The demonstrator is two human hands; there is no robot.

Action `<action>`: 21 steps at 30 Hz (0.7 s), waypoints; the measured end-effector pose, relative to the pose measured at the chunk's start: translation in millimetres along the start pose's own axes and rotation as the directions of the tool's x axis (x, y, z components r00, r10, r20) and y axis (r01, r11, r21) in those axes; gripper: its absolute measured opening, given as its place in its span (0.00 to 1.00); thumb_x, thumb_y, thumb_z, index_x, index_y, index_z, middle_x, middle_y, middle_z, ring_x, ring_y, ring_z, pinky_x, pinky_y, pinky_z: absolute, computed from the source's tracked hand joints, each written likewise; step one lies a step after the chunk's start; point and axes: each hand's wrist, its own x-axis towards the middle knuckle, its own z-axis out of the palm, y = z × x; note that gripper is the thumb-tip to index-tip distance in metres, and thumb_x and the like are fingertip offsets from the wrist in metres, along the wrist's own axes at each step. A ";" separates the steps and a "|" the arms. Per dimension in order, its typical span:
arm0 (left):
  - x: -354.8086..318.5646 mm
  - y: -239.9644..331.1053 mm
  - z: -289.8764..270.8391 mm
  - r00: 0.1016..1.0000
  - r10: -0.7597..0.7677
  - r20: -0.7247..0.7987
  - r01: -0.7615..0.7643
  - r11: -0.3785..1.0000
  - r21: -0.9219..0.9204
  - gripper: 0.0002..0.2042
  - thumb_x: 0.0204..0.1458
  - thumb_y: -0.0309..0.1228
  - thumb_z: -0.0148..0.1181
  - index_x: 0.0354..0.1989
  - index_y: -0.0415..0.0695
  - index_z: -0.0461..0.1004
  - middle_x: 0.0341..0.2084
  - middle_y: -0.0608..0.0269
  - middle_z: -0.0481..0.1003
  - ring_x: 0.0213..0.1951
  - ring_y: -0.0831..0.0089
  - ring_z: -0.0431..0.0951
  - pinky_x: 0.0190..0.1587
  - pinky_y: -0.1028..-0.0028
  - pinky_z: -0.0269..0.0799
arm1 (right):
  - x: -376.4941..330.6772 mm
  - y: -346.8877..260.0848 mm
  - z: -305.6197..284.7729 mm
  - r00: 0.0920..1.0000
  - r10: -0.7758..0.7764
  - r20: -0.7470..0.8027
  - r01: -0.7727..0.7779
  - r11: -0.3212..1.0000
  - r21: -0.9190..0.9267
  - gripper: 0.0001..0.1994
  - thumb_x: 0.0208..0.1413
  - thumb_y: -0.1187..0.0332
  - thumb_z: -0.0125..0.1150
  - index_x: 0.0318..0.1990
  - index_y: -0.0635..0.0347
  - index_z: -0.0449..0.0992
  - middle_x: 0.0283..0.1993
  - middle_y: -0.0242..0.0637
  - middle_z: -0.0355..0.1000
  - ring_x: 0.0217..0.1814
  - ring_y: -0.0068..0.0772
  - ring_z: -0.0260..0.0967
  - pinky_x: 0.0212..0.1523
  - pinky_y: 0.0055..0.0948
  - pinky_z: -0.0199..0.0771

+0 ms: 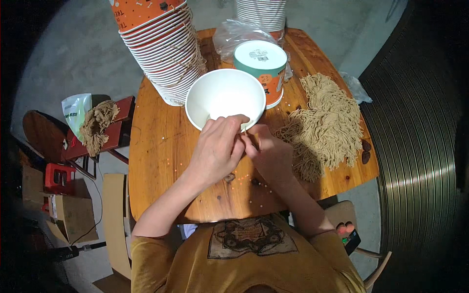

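Observation:
A white-lined paper bucket (220, 93) is tilted on the wooden table, its opening facing me. My left hand (215, 151) is closed on its near rim, with the fingertips reaching inside. Right beside it, my right hand (271, 154) is closed in a pinch against the outside of the same rim. Something thin and pale shows between the two hands at the rim; too little of it is visible to name. Close to my right hand lies a heap of tan twine strands (330, 122).
A tall stack of paper buckets (161, 53), with strands hanging from it, leans at the back left. Behind the bucket stand an upturned orange-green bucket (261, 63) and clear plastic (239, 36). Small pale bits dot the table (156, 176). A red bench (117, 132) stands left.

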 end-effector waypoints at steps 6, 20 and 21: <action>-0.4 -2.2 1.2 1.000 0.021 -0.014 -0.021 1.000 -0.004 0.14 0.48 0.20 0.55 0.44 0.40 0.67 0.30 0.56 0.71 0.33 0.61 0.72 0.38 0.66 0.65 | -1.9 5.2 5.4 1.000 -0.019 0.015 0.020 0.999 -0.032 0.06 0.53 0.66 0.57 0.34 0.55 0.69 0.19 0.37 0.70 0.20 0.39 0.72 0.20 0.34 0.71; -6.5 -10.9 -18.9 0.996 -0.071 0.058 0.073 0.997 -0.039 0.15 0.46 0.22 0.54 0.45 0.41 0.68 0.29 0.58 0.70 0.34 0.61 0.69 0.43 0.66 0.64 | 23.1 21.1 -74.1 0.729 0.070 0.681 -0.397 0.854 0.337 0.14 0.57 0.58 0.55 0.33 0.62 0.72 0.23 0.34 0.68 0.25 0.25 0.67 0.27 0.28 0.67; -7.4 -11.7 -21.5 0.996 -0.070 0.056 0.072 0.997 -0.038 0.15 0.46 0.22 0.54 0.45 0.41 0.68 0.29 0.58 0.70 0.34 0.61 0.69 0.43 0.66 0.64 | 29.2 16.7 -79.2 0.730 0.068 0.680 -0.395 0.854 0.338 0.14 0.57 0.58 0.55 0.33 0.62 0.72 0.23 0.34 0.68 0.25 0.25 0.67 0.27 0.28 0.67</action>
